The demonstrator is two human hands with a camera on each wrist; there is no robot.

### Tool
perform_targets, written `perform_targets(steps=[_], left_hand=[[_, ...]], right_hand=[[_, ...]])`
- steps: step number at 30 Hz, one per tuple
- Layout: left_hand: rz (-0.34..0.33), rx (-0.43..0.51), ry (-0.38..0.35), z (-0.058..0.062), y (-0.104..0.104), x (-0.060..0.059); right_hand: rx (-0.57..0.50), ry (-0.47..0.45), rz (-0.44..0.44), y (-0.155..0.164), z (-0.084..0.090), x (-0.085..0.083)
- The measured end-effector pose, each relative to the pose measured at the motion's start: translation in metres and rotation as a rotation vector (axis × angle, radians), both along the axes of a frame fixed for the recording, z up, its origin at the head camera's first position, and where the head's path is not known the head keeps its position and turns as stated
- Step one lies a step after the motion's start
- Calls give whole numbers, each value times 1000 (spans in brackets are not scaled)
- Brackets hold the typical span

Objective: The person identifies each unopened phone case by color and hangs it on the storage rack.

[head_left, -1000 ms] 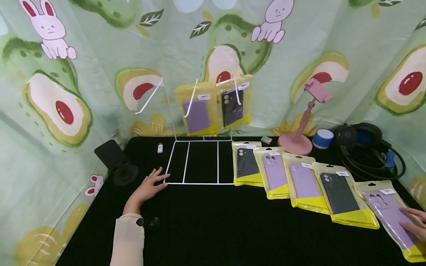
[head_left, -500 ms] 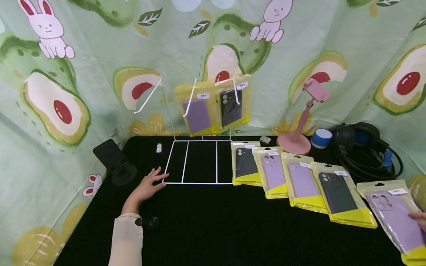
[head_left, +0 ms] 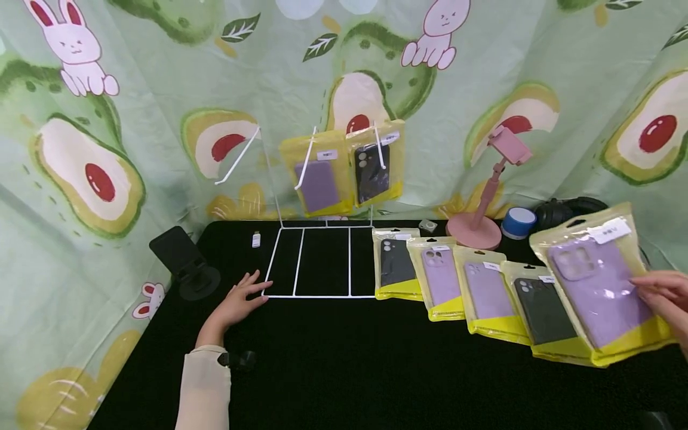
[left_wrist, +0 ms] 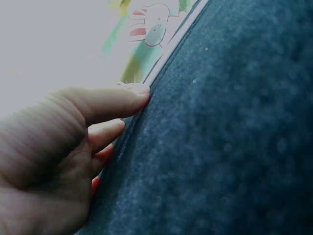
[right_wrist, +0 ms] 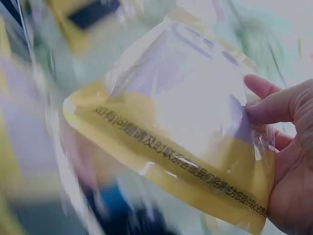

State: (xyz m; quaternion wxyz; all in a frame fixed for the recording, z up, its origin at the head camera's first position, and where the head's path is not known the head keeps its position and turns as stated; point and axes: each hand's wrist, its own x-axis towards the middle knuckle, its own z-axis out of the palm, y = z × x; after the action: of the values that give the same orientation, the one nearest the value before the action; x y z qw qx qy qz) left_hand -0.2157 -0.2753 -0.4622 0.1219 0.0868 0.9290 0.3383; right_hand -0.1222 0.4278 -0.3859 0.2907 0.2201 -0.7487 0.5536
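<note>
Pinching lower right edge of packaged purple phone case, right hand holding it tilted up above counter, over row of four packaged cases. Left hand resting flat, fingers relaxed, touching corner of white wire rack.

Left wrist view: fingers lying straight on black cloth.

Right wrist view: thumb pressing glossy pouch. Judging it light, floppy, slippery; yellow bottom band likely firmest hold.

My right hand is cut off by the head view's right edge. In my right wrist view everything left of the packaged purple case is motion-blurred. Its white label is too small to read.
</note>
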Motion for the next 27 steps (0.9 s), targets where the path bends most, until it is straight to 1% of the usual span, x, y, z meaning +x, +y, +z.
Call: perform_targets(steps=[1,2,3,4,5,7,9,12,14,17,21,24,27], left_hand=[[-2,1,0,0,1,0],[-3,2,0,0,2,0],[-5,4,1,-1,2,0],[-6,4,1,-1,2,0],[-8,5,2,-1,2,0],[-6,4,6,-2,2,0],[-5,3,9,-2,1,0],[-14,11,9,-3,0,-1],[-21,18,8,-3,0,-1],[-21,15,16,-2,-2,-1],[-3,-1,24,-2,-3,1],[-10,11,28,-3,0,1],[-14,24,32,-2,-2,3]], right_hand=[[-15,-25,10,-20,13,2],[-43,-50,42,-40,26,3],[-98,-73,113,-58,35,1],[-96,-91,131,-78,46,1],[-73,-83,158,-94,53,-2],[-29,-71,220,-124,61,-10],[-33,-58,311,-153,62,-21],[-58,-63,384,-196,61,-36],[-78,-73,406,-223,59,-45],[-108,-90,425,-262,57,-58],[-96,-100,425,-303,58,-72],[-79,-83,420,-322,61,-79],[-83,-65,428,-337,63,-84]])
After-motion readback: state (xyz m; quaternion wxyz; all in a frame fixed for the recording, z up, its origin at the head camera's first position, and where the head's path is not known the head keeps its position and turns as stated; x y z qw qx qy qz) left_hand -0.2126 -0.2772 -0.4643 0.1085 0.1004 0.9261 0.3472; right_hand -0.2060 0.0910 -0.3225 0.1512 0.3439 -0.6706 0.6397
